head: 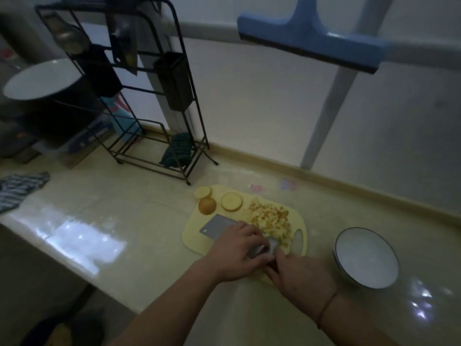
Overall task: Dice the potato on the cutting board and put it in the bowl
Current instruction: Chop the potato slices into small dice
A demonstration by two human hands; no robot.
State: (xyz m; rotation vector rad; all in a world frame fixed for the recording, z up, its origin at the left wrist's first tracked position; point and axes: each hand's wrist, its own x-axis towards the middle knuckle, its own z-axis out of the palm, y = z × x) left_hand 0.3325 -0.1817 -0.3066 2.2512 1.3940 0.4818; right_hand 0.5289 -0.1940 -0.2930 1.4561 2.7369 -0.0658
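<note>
A yellow cutting board lies on the counter with a pile of diced potato on its right half. Two round potato slices and a potato end piece sit at the board's far left. A grey cleaver lies across the board. My left hand rests over the blade near its handle end, fingers curled on it. My right hand grips the knife handle, which is mostly hidden under the hands. An empty white bowl stands to the right of the board.
A black wire rack with utensils stands at the back left, with a white plate beside it. A striped cloth lies at the left counter edge. A blue squeegee leans on the wall. The counter's front edge runs diagonally at lower left.
</note>
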